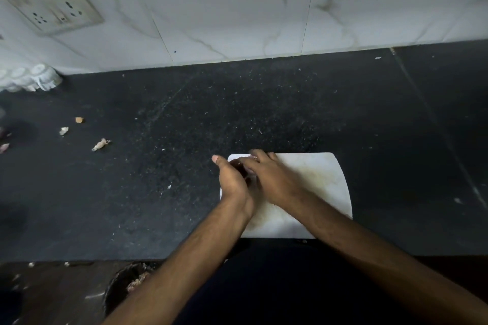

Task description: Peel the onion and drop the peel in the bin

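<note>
Dark counter, white board: both hands' fingers cupped around something (onion, mostly hidden).

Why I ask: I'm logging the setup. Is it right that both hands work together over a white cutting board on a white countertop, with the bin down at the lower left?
Not quite. The head view shows the countertop is black, not white. The rest holds: left hand and right hand meet over the white cutting board, and the bin is lower left.

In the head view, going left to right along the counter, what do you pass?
Peel scraps → left hand → right hand → bare right part of the white board. The onion is mostly hidden between the hands, so I leave it out.
</note>
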The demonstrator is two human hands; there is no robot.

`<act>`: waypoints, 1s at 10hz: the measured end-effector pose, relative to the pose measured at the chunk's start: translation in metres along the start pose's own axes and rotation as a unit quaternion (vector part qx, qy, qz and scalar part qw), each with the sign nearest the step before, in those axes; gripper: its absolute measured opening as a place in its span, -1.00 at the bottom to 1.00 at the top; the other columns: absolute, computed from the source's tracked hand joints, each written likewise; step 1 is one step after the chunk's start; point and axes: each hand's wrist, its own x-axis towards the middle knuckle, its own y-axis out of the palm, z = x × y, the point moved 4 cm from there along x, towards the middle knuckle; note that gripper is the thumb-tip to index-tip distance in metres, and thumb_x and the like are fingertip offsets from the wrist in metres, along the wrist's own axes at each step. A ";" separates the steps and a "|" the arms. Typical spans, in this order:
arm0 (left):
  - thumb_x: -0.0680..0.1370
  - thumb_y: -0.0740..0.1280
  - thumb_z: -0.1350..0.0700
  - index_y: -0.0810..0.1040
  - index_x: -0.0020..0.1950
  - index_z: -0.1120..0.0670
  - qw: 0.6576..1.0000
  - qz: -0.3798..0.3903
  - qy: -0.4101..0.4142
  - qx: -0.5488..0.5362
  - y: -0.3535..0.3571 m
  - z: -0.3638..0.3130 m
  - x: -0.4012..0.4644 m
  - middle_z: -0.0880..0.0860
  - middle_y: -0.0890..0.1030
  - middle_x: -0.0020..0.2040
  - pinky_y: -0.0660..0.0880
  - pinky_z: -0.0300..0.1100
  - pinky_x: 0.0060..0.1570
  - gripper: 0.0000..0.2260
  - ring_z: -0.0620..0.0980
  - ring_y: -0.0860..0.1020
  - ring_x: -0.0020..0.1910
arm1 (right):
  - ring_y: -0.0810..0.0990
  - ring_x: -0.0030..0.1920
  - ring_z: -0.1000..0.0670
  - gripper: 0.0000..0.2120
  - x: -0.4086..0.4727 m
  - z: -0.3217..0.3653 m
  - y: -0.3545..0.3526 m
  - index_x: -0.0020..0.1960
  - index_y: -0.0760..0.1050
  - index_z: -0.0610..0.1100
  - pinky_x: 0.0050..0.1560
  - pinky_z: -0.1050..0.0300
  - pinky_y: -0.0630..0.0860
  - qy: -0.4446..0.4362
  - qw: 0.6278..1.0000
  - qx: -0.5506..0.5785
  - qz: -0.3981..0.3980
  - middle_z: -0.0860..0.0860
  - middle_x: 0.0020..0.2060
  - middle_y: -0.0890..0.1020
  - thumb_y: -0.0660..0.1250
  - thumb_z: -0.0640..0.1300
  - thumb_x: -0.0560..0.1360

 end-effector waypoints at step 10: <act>0.59 0.47 0.15 0.39 0.51 0.07 0.793 0.259 0.330 0.442 0.011 0.043 -0.008 -0.04 0.52 0.41 0.37 -0.32 0.42 -0.48 -0.18 0.46 0.37 | 0.40 0.39 -0.10 -0.13 -0.091 -0.069 0.015 0.52 0.26 -0.12 0.32 -0.07 0.40 0.190 0.955 0.142 -0.178 -0.04 0.40 0.43 0.61 0.01 0.34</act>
